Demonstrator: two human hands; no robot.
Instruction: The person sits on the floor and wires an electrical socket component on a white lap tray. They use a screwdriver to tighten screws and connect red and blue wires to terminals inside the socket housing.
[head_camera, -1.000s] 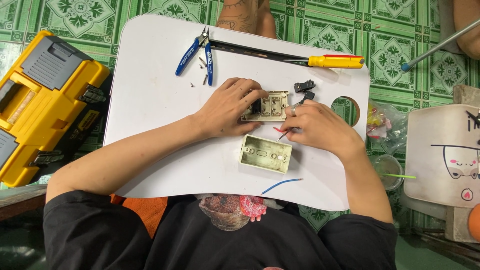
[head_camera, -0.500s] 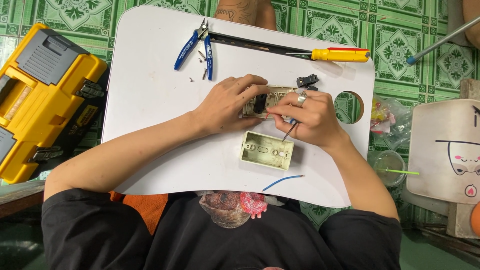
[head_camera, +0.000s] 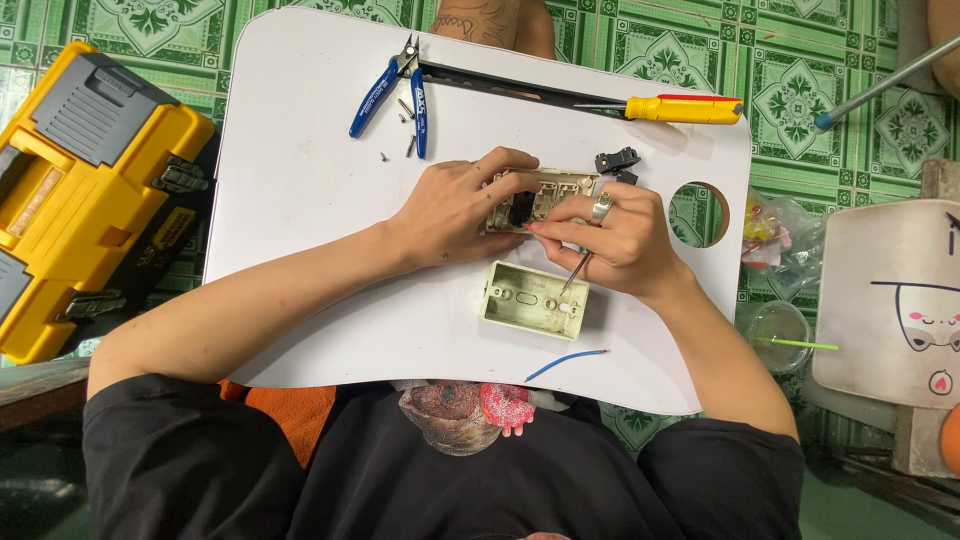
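**Two hands working on a switch plate at the middle of the desk**

The left hand is gripping the cream switch plate from its 9 o'clock side, fingers curled over its top edge. The right hand is closing on the plate from 3 o'clock, fingers pinched narrow around a thin wire or tool tip that is trailing toward 6 o'clock; which of the two it is cannot be told. A ring is showing on one right finger. Both hands are covering much of the plate, so its face is largely hidden.

The plate is lying at the centre of the white desk. Just below it, at 6 o'clock, a cream wall box is sitting open side up, apart from the plate. Further toward 6 o'clock a short blue wire is lying loose. At 11 o'clock blue-handled cutters are resting among small screws. At 1 o'clock a yellow-handled screwdriver is lying across the desk's far edge, with small black parts just under it. A yellow toolbox is standing on the floor at 9 o'clock.
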